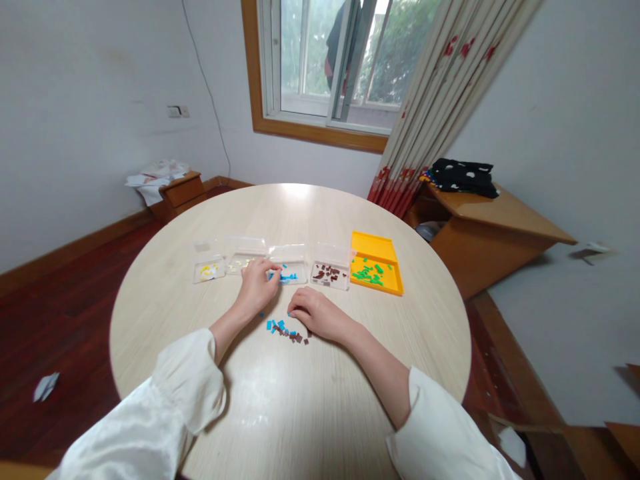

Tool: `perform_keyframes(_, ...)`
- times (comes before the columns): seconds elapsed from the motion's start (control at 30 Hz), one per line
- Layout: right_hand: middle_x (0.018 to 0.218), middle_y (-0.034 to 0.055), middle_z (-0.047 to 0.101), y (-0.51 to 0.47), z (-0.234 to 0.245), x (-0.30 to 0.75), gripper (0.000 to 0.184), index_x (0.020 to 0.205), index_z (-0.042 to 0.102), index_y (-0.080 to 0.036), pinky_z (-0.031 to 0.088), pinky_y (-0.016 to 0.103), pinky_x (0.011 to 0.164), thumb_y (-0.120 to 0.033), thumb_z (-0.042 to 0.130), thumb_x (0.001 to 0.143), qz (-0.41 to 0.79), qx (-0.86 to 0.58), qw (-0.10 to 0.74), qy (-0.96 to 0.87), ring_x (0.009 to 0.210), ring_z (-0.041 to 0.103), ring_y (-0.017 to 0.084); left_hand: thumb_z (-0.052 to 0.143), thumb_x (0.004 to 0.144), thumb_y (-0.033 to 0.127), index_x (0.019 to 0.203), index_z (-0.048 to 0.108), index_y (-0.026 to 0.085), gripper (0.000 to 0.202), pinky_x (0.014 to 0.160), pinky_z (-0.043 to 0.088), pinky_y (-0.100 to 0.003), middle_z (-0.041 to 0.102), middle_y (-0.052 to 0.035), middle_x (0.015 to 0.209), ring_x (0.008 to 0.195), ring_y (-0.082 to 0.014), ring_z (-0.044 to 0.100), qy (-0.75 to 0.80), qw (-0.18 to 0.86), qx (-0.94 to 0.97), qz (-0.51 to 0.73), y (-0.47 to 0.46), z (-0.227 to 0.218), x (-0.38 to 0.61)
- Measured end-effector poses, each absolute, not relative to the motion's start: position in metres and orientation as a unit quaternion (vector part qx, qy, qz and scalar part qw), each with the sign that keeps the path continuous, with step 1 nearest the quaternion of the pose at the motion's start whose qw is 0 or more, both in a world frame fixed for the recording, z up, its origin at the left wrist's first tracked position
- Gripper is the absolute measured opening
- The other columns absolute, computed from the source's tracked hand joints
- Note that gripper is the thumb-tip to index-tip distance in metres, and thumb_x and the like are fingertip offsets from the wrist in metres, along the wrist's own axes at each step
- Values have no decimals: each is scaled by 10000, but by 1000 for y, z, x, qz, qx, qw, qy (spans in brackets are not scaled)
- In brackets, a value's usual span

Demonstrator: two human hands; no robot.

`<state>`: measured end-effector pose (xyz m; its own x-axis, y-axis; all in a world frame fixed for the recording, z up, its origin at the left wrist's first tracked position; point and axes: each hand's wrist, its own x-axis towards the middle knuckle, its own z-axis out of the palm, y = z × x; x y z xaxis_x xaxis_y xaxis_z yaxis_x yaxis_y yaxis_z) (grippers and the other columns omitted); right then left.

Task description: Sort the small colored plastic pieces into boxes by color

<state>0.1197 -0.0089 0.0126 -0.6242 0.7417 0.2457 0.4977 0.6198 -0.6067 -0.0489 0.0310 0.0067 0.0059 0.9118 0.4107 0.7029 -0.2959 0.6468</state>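
Observation:
My left hand (257,287) reaches over the near left corner of a clear box (299,253) that holds small blue pieces (289,275). Its thumb and fingers are pinched together; what lies between them is too small to make out. My right hand (320,315) is closed just above the table, with a tiny blue piece (289,314) at its fingertips. Below it lies a loose pile of blue pieces (281,325) and dark brown pieces (299,338). One single blue bit (261,314) sits apart, by my left wrist.
On the round table (300,413), a row of open boxes includes a clear one (210,259) with yellow bits, a clear one (245,245) with pale bits, another (333,252) with brown pieces, and a yellow box (375,247) with green pieces. A person stands outside the window.

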Motion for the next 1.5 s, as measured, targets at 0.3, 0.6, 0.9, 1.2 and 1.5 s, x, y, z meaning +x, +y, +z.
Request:
perform_keyframes(0.3,794,35,593,-5,13,125,103,774,593,-157,427,293,762,-80,544,822,206,-385,321,-841,800,531,150,547,796,286,576,571,187,242,663,386,-295,576,-6,615,650,-152,504,502,129,733,441,28,13,-48)
perform_keyframes(0.6,777,34,585,0,15,130,108,798,590,-176,416,289,725,-107,519,843,167,-427,393,-797,783,528,162,604,781,286,739,660,193,116,759,432,-337,636,-43,786,797,-173,564,375,201,793,435,20,15,-43)
perform_keyframes(0.9,785,46,594,-2,16,128,116,801,594,-170,415,297,724,-138,500,861,167,-425,397,-796,792,528,171,626,769,317,763,682,203,127,792,446,-373,651,-54,800,823,-191,578,389,237,789,412,20,15,-42)
perform_keyframes(1.2,786,44,592,-3,16,128,127,800,591,-179,423,299,731,-132,489,859,166,-420,409,-793,796,530,173,612,784,304,736,685,201,135,759,460,-333,665,-52,776,780,-170,590,394,262,784,401,19,18,-42)
perform_keyframes(1.5,791,48,600,-2,16,128,137,815,608,-181,439,317,748,-144,483,860,168,-417,420,-789,810,539,181,590,795,314,702,674,185,180,735,467,-324,663,-54,738,750,-168,597,381,262,780,422,20,16,-41)
